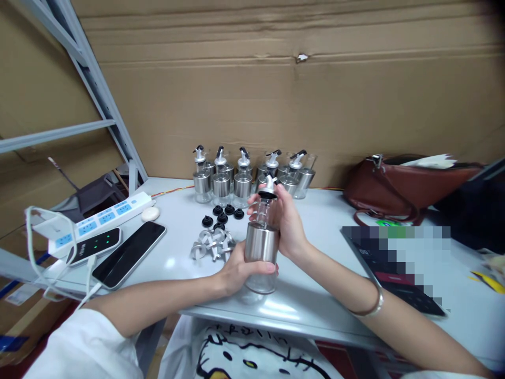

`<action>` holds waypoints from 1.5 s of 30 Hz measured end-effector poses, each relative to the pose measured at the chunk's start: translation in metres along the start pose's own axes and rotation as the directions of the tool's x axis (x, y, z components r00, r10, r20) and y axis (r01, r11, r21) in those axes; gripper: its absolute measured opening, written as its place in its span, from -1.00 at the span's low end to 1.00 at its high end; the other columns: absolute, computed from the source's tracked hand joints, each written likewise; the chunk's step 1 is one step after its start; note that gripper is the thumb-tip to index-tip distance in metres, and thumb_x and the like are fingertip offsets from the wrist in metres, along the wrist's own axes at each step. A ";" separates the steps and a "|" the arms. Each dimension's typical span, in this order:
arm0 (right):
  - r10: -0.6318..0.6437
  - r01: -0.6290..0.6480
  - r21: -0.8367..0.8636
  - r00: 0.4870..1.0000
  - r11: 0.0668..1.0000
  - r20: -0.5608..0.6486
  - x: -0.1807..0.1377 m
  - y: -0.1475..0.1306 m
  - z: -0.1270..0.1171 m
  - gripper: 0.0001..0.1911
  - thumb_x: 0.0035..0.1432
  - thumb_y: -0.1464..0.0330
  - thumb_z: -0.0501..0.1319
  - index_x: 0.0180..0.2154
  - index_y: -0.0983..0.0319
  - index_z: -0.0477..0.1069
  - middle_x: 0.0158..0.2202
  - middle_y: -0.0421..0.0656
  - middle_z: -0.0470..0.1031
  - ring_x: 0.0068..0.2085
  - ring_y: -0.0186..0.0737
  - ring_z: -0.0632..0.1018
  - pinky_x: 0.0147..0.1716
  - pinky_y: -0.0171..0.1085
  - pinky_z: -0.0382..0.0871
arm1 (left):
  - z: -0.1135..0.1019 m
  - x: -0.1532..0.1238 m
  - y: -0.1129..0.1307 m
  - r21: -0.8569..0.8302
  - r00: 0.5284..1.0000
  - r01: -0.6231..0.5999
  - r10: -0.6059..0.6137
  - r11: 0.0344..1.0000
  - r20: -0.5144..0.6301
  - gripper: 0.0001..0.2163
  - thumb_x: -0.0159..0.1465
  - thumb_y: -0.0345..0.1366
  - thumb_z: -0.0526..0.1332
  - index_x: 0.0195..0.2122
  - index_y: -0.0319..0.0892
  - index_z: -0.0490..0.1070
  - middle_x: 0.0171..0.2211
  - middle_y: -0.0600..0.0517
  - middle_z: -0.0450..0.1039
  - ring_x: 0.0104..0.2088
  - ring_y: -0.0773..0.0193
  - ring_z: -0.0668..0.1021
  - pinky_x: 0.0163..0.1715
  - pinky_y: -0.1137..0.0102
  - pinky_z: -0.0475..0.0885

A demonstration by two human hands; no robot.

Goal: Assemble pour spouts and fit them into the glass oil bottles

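Near the table's front edge, a glass oil bottle point(261, 242) with a brushed-metal sleeve stands nearly upright between my hands. My left hand point(236, 268) is closed around its lower part, thumb across the front. At the top, my right hand point(291, 223) curls round the neck from behind, its thumb and fingers at the pour spout point(269, 185), which has a silver top and a black collar. Left of the bottle lie several black stoppers point(221, 217) and a pile of silver spout tops point(215, 243).
Rows of similar bottles point(221, 184) stand at the back against cardboard point(252, 105), the front ones with spouts. On the left are a power strip point(106, 218), cables, a phone point(130, 255) and a white round case point(150, 213). To the right are a brown bag point(410, 181) and a tablet point(379, 263).
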State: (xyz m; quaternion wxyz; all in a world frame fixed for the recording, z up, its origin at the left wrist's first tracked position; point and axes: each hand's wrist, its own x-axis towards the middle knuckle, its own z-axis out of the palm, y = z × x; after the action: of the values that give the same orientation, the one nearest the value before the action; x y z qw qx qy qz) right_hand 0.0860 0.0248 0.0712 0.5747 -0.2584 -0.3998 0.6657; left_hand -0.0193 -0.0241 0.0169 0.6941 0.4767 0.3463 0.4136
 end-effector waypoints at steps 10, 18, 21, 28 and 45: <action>0.204 -0.206 -0.059 0.978 0.977 -0.043 0.001 -0.001 -0.005 -0.60 0.01 -0.02 0.18 -0.36 0.19 0.39 -0.49 -0.11 0.58 -0.43 -0.14 0.58 -0.45 -0.26 0.37 | -0.001 0.000 -0.006 -0.041 0.999 0.037 -0.038 0.998 -0.026 -0.69 -0.10 -0.16 0.33 -0.45 -0.33 0.43 -0.53 -0.05 0.48 -0.51 0.25 0.51 -0.45 0.37 0.42; 0.239 -0.238 0.065 0.971 0.969 -0.008 0.001 -0.003 -0.003 -0.63 -0.03 0.02 0.19 -0.53 0.18 0.26 -0.69 -0.26 0.35 -0.59 -0.27 0.46 -0.58 -0.31 0.32 | 0.000 0.000 -0.005 -0.026 0.999 0.044 -0.045 0.999 -0.026 -0.70 -0.12 -0.18 0.36 -0.46 -0.33 0.44 -0.54 -0.05 0.49 -0.51 0.24 0.52 -0.44 0.36 0.41; 0.239 -0.238 0.088 0.971 0.967 0.010 -0.001 -0.004 -0.003 -0.67 -0.03 0.06 0.19 -0.48 0.18 0.25 -0.68 -0.27 0.33 -0.60 -0.28 0.44 -0.59 -0.33 0.31 | 0.001 -0.001 -0.003 -0.023 0.999 0.045 -0.046 0.999 -0.025 -0.70 -0.13 -0.19 0.35 -0.46 -0.32 0.43 -0.55 -0.05 0.49 -0.52 0.25 0.51 -0.44 0.37 0.41; 0.227 -0.222 0.120 0.973 0.968 -0.029 -0.005 -0.006 -0.002 -0.71 -0.06 0.15 0.17 -0.30 0.13 0.22 -0.67 -0.30 0.34 -0.61 -0.27 0.43 -0.58 -0.34 0.32 | 0.001 -0.003 -0.002 -0.006 0.999 0.047 -0.047 0.999 0.001 -0.71 -0.12 -0.20 0.34 -0.45 -0.30 0.41 -0.55 -0.03 0.49 -0.53 0.26 0.50 -0.46 0.39 0.39; 0.238 -0.232 0.081 0.968 0.969 -0.075 -0.004 -0.009 0.001 -0.77 -0.15 0.23 0.13 -0.38 0.16 0.23 -0.71 -0.29 0.32 -0.63 -0.28 0.41 -0.58 -0.34 0.30 | 0.000 -0.002 0.000 0.043 0.999 0.050 -0.049 0.998 -0.021 -0.69 -0.17 -0.21 0.35 -0.45 -0.26 0.36 -0.55 0.03 0.42 -0.52 0.30 0.43 -0.46 0.40 0.31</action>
State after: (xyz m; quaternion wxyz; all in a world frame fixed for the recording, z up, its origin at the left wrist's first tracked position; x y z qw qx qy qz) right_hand 0.0911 0.0205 0.0782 0.5171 -0.3109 -0.3179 0.7314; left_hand -0.0199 -0.0262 0.0176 0.6899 0.4790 0.3739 0.3935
